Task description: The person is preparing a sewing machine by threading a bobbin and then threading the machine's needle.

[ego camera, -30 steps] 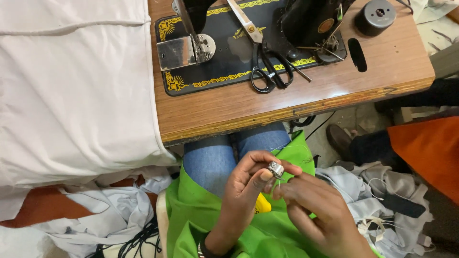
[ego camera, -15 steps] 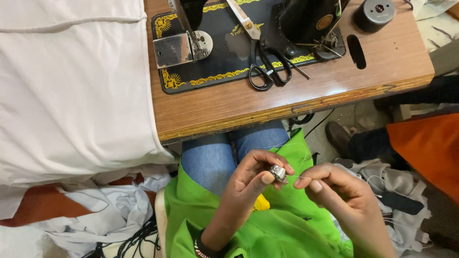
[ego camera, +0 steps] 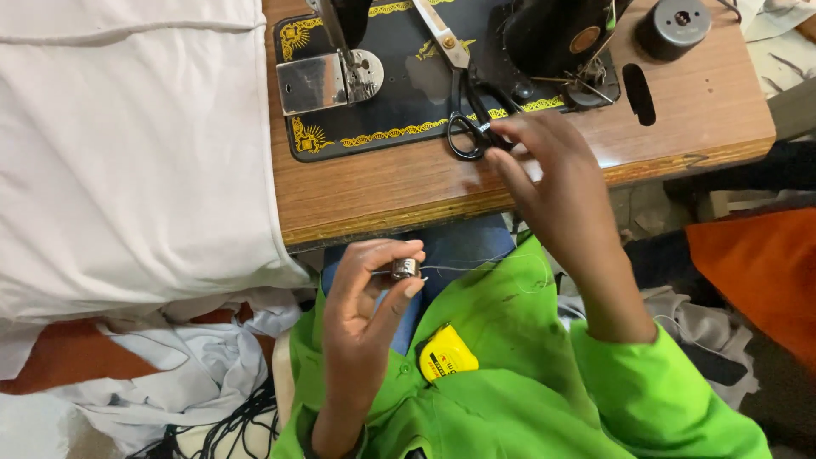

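Head view, looking down over the lap and the front edge of a wooden sewing table (ego camera: 510, 183).

Left hand (ego camera: 361, 327): low in frame, about 7 o'clock from picture centre. Thumb and forefinger pinch a small metal bobbin (ego camera: 405, 269), the other fingers curled loosely beneath. The bobbin sits just below the table's front edge, above the blue-jeaned knees. A thin pale thread (ego camera: 476, 267) runs from the bobbin toward 3 o'clock, across the green sleeve.

Right hand (ego camera: 552, 174): raised over the table edge, at about 1 o'clock from centre. Fingers bent, fingertips (ego camera: 501, 136) at the loop handles of the black scissors (ego camera: 466, 102); contact looks likely, but whether it has a firm grip on them I cannot tell. Whether this hand also holds the far end of the thread cannot be made out.

Scissors lie on the black, gold-decorated bed of the sewing machine (ego camera: 408, 93), blades pointing to 11 o'clock, handles toward the person.

Surroundings: metal needle plate (ego camera: 327, 81) at 10 o'clock from the scissors. White cloth (ego camera: 127, 144) covers the whole left side of the table. Yellow tape measure (ego camera: 446, 355) lies on the green garment (ego camera: 527, 382) in the lap, at 4 o'clock from the bobbin. Round dark motor part (ego camera: 676, 25) at the table's far right corner. Orange fabric (ego camera: 756, 272) at 3 o'clock, on the floor side.
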